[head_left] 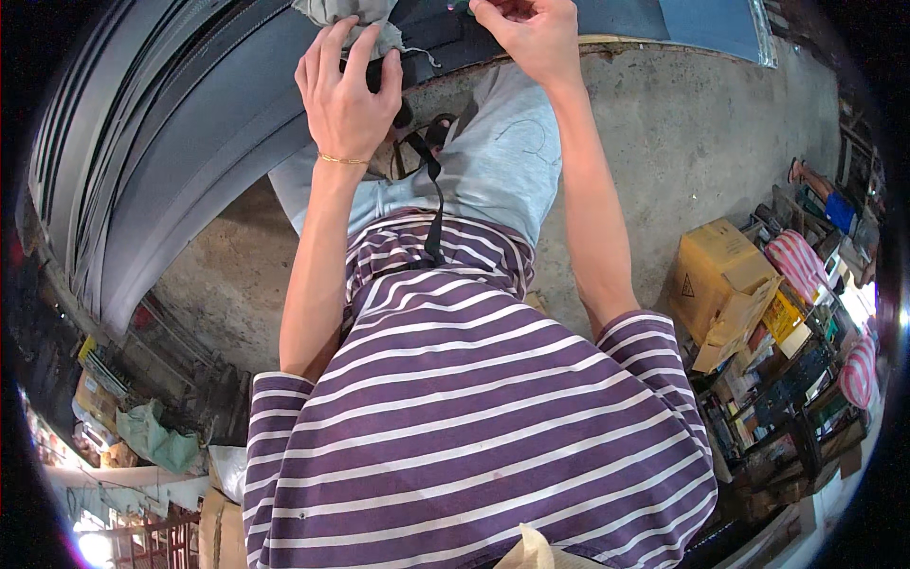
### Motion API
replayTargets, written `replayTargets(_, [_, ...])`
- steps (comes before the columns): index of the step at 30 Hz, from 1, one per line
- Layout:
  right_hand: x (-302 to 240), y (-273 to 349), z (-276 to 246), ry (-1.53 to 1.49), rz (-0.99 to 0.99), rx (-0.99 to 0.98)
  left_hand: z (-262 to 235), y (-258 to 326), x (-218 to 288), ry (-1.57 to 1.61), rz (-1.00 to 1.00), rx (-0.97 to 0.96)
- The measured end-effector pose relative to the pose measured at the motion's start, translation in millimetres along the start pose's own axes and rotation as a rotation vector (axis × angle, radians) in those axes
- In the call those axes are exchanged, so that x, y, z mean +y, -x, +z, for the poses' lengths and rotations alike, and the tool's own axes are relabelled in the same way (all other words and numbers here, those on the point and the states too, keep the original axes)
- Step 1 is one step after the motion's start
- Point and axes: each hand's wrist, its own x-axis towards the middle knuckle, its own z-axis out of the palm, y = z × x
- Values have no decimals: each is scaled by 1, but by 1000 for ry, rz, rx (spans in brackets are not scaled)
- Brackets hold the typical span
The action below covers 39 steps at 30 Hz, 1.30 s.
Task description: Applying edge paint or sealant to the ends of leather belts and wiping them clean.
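Left hand (346,102): bent fingers touching grey cloth (339,9) by dark counter's (611,19) near edge; gripping or resting, cannot tell. Right hand (536,38): over counter, cropped at view's top, hold unclear

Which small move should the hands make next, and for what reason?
Perhaps draw the right hand slightly toward the striped shirt: the picture's upper edge crops it, so what it may hold is unclear, while the left hand touches the grey cloth.
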Motion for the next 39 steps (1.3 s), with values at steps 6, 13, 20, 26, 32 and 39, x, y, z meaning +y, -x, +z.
replayTargets(6, [-1,-1,0,10,-22,6,3,1,-1,-34,-10,-9])
replayTargets(13, [-4,-1,1,37,-36,0,3,1,-1,-52,-5,-11])
replayTargets(20, [-3,-1,1,31,-46,-6,4,1,-2,-53,-5,-7])
replayTargets(26, [0,-1,2,3,-37,12,4,1,-2,-55,5,-3])
replayTargets(32, [0,-1,1,-2,-41,22,4,1,-2,-48,0,-5])
replayTargets(39, [-5,0,0,64,-69,-4,5,1,-2,-48,0,4])
